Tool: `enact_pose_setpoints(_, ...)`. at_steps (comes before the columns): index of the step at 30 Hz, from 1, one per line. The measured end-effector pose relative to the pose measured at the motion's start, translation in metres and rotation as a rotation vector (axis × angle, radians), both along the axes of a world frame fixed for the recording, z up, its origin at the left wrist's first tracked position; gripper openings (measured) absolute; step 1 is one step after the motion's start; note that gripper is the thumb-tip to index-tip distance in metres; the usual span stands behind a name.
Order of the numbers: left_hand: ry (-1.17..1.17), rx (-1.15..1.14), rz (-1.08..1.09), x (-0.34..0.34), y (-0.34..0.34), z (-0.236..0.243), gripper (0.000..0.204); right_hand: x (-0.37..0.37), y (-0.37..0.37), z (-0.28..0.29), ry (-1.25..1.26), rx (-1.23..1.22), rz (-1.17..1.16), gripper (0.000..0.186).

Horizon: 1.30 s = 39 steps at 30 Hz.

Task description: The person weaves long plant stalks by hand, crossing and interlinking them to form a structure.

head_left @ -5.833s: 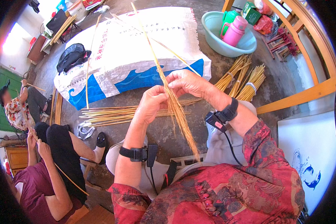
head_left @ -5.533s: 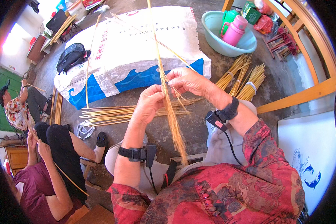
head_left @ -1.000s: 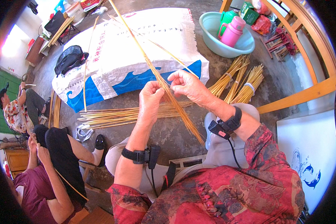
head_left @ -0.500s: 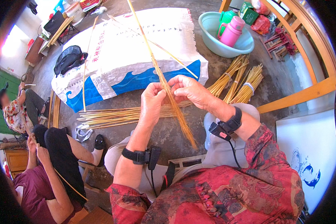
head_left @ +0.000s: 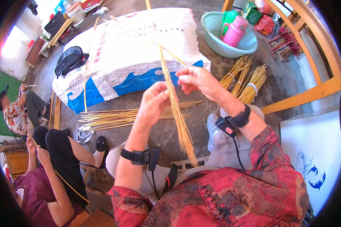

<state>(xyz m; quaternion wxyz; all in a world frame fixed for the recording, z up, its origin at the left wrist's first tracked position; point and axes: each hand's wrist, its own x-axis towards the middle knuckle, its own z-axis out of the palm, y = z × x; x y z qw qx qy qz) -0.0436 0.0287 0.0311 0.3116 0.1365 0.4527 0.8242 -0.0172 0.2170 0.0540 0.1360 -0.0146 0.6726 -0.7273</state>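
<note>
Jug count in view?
2: a pink jug in the pale blue basin, and a green jug behind it, partly covered. Others may be hidden.

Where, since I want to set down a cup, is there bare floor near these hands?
Bare floor shows between the lying stalks and the person's legs, left of the stalk in the left hand; another patch lies between the tied bundles and the wooden frame. Busier: the basin, holding two flasks, and the sack, bearing loose stalks and a black bag.

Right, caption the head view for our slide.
Left hand pinching a feathery straw-yellow stalk, right hand beside it, near a white-and-blue sheet.
</note>
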Motion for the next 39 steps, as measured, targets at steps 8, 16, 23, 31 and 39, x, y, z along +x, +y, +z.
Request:
enact_pose_setpoints(8,-0.093,0.090,-0.245,0.010,0.006,-0.001,0.015,-0.008,-0.007,0.003,0.011,-0.345,-0.007,0.031)
enact_pose_setpoints(16,-0.072,-0.167,-0.101,0.011,0.005,-0.002,0.015,-0.011,-0.006,0.000,0.038,-0.145,-0.115,0.026)
enact_pose_setpoints(23,0.006,-0.242,-0.072,0.011,0.004,-0.009,0.014,-0.010,-0.009,0.001,0.042,-0.097,-0.119,0.029)
enact_pose_setpoints(31,-0.042,-0.175,-0.028,0.009,0.002,-0.005,0.010,0.000,-0.009,-0.002,-0.078,-0.072,0.070,0.036)
enact_pose_setpoints(39,-0.040,-0.166,-0.035,0.012,0.000,-0.007,0.009,0.000,-0.010,-0.002,-0.063,-0.097,0.090,0.032)
